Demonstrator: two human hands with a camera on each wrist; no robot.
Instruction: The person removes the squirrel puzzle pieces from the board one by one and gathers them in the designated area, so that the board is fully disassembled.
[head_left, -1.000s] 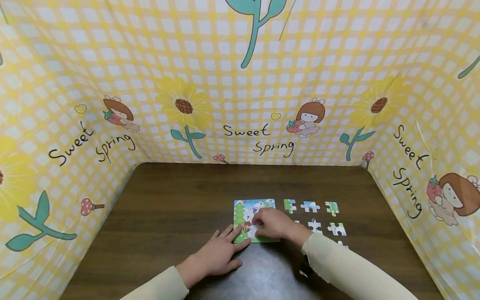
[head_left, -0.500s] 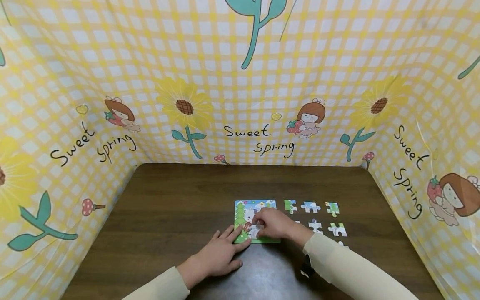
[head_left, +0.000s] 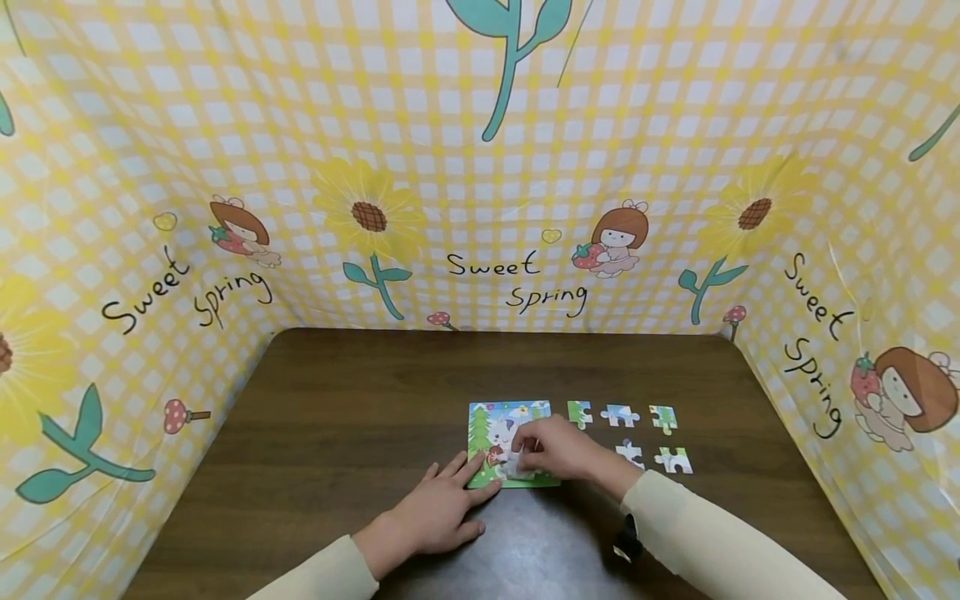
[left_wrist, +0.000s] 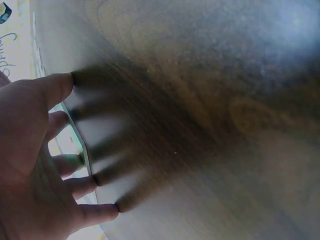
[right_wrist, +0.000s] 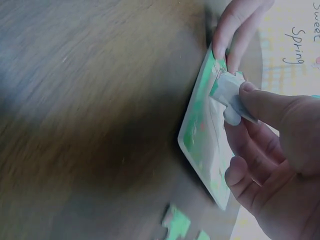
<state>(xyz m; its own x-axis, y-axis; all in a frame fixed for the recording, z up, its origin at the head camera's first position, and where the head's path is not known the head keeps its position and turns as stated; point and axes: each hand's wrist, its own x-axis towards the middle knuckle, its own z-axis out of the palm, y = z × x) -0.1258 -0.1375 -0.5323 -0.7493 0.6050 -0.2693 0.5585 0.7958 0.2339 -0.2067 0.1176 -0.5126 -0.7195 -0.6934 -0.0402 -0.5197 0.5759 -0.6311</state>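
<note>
A square jigsaw puzzle board (head_left: 480, 429) with a printed white animal and green trees lies on the table. Over its lower part, my right hand (head_left: 558, 448) pinches a puzzle piece (right_wrist: 227, 92) between thumb and fingers; the piece is tilted, whitish with a green edge. My left hand (head_left: 435, 507) lies with fingers spread at the board's lower left corner, index finger and thumb side reaching its edge. In the left wrist view, fingertips (left_wrist: 107, 211) rest along the board's side. The right hand hides the board's right middle.
Right of the board, several loose puzzle pieces are laid out in rows, among them a blue-and-white piece (head_left: 620, 415) and a green-and-white piece (head_left: 673, 460). A brown wooden table (head_left: 337, 400) is enclosed by yellow checked cloth (head_left: 480, 192) on three sides.
The right hand has turned slightly and its forearm has shifted right, its sleeve now covering the loose piece at lower right. The left hand stays put.
</note>
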